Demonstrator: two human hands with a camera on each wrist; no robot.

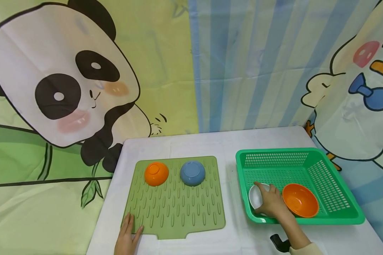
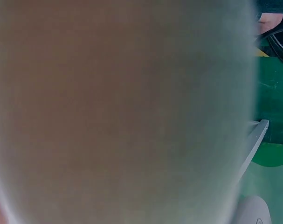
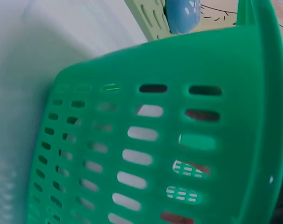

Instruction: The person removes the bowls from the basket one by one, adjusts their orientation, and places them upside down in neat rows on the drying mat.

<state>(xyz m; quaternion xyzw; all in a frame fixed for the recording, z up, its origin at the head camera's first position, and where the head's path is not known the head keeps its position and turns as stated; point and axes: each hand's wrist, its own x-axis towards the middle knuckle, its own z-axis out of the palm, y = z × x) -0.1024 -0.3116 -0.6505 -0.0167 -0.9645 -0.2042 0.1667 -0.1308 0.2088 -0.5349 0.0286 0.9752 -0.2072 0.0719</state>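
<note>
In the head view my right hand [image 1: 270, 201] grips a small white bowl [image 1: 254, 197] at the left end of the green basket [image 1: 276, 160], thumb at its near side and fingers across its far rim. An orange bowl [image 1: 300, 200] sits right beside that hand in the basket. My left hand [image 1: 127, 235] rests with straight fingers on the near left corner of the green mat [image 1: 178, 213]. Upside down on the mat's far half are a smaller orange bowl [image 1: 156, 174] and a blue bowl [image 1: 193, 173]. The basket wall [image 3: 216, 60] hides most of the right hand in the right wrist view.
The mat and basket stand side by side on a white-covered table [image 1: 231, 198]. A patterned curtain [image 1: 223, 71] hangs behind its far edge. A black strap piece [image 1: 280, 244] shows by the right wrist. A blurred surface fills most of the left wrist view.
</note>
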